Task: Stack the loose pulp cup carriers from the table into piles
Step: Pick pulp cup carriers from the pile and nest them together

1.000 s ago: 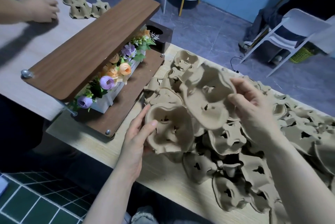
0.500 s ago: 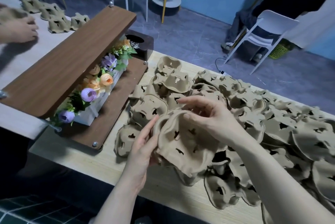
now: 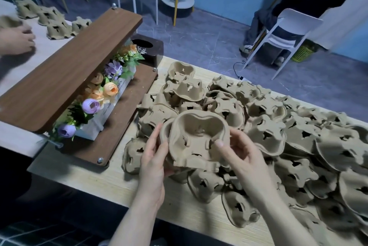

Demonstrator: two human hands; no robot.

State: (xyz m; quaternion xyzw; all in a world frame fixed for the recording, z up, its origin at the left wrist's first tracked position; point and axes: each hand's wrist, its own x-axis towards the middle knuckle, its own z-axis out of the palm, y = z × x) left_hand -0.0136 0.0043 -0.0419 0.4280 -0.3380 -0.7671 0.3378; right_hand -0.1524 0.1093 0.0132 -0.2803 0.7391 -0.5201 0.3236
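Note:
A large heap of loose brown pulp cup carriers (image 3: 264, 130) covers the light wooden table (image 3: 103, 178). Above the heap's near left part I hold a small nested stack of carriers (image 3: 197, 138), open side facing me. My left hand (image 3: 155, 158) grips the stack's left edge, thumb on the front rim. My right hand (image 3: 239, 154) pinches its right edge, thumb inside the cup. More carriers lie under and around both hands.
A brown wooden shelf (image 3: 65, 74) holding a planter of artificial flowers (image 3: 99, 96) stands at the table's left. Beyond it, another person's hand (image 3: 16, 40) rests near separate carrier piles (image 3: 51, 21). White chairs (image 3: 288, 29) and a seated person are on the floor behind.
My right hand brought a carrier from the heap onto the one in my left hand. The two now sit nested and turned with the open side toward me.

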